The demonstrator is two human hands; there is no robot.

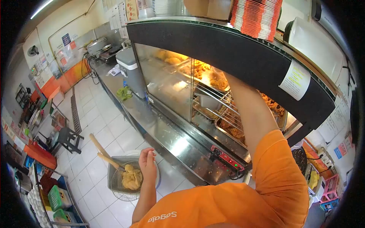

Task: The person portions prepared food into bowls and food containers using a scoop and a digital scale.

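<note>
My right arm reaches into the lit warming cabinet, and my right hand is hidden behind the black top panel, near a tray of fried food. Below, more fried pieces lie in a tray beside a wire rack. My left hand hangs in front of my body with its fingers curled together; whether anything is in them is too small to tell. Beside it, a wire strainer holds a pale yellow lump over a grey container, with wooden handles sticking out.
A steel counter runs along the cabinet, with a red control panel, a green cloth and a grey cooler. A black stool stands on the tiled floor. Shelves with green baskets are at lower left.
</note>
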